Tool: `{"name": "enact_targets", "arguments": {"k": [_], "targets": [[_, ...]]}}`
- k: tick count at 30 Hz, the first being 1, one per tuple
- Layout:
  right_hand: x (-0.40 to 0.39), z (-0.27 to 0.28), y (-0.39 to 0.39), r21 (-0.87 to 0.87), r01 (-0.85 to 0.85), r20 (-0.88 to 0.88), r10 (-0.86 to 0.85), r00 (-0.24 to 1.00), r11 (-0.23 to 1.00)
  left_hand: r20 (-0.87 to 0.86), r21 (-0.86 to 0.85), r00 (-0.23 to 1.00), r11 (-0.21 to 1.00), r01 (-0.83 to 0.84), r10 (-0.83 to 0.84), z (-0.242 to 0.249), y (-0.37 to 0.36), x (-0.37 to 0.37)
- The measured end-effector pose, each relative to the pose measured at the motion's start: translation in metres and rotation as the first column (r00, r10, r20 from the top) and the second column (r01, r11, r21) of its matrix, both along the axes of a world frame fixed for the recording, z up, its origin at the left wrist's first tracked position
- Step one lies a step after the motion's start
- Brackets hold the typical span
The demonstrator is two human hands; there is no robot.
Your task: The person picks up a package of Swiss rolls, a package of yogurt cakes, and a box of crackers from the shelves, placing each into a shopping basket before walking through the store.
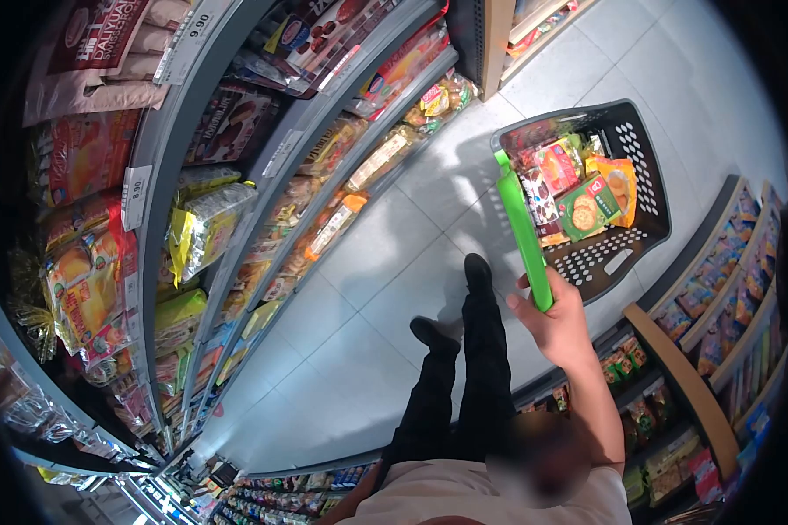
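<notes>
My right hand is closed around the lower end of a bright green handle. That handle belongs to a dark grey shopping basket with perforated walls, out in front of me to the right. Inside the basket lie a green box with round biscuits pictured on it, an orange bag, a red-and-pink packet and a brown-and-white packet. More packets are partly hidden beneath these. My left hand is out of view; only a bit of that arm shows by my body at the bottom edge.
Grey store shelves full of packaged bread and cakes run along my left. On the right stand lower shelves of snack bags with a wooden edge. Pale floor tiles lie between, under my dark shoes.
</notes>
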State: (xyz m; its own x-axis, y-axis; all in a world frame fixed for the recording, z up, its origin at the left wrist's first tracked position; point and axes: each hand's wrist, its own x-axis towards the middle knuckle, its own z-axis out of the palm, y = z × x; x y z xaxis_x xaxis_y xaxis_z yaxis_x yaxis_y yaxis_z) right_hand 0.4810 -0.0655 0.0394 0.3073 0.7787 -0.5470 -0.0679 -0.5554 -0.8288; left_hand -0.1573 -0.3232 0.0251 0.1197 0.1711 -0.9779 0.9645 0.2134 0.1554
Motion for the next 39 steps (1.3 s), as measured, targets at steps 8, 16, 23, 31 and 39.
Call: {"name": "enact_targets", "arguments": {"k": [8, 16, 23, 31, 39], "targets": [[-0.002, 0.001, 0.002, 0.008, 0.010, -0.002, -0.010, 1.000, 1.000, 0.024, -0.009, 1.000, 1.000, -0.003, 0.003, 0.001, 0.011, 0.002], [-0.005, 0.000, 0.003, 0.024, 0.015, 0.021, -0.015, 1.000, 1.000, 0.060, -0.013, 0.998, 1.000, -0.008, 0.008, 0.004, 0.024, 0.013], [-0.007, 0.001, 0.003, 0.036, 0.003, 0.037, -0.005, 0.999, 0.999, 0.106, -0.017, 0.994, 1.000, 0.005, -0.003, -0.003, 0.033, 0.016], [-0.009, 0.005, 0.002, 0.041, 0.008, 0.066, -0.011, 0.998, 0.999, 0.156, 0.020, 0.988, 1.000, -0.008, 0.004, 0.005, 0.038, 0.025], [-0.018, 0.003, -0.005, 0.019, 0.094, 0.067, -0.095, 0.993, 0.995, 0.237, 0.206, 0.964, 0.963, -0.176, 0.125, 0.034, 0.006, 0.054]]}}
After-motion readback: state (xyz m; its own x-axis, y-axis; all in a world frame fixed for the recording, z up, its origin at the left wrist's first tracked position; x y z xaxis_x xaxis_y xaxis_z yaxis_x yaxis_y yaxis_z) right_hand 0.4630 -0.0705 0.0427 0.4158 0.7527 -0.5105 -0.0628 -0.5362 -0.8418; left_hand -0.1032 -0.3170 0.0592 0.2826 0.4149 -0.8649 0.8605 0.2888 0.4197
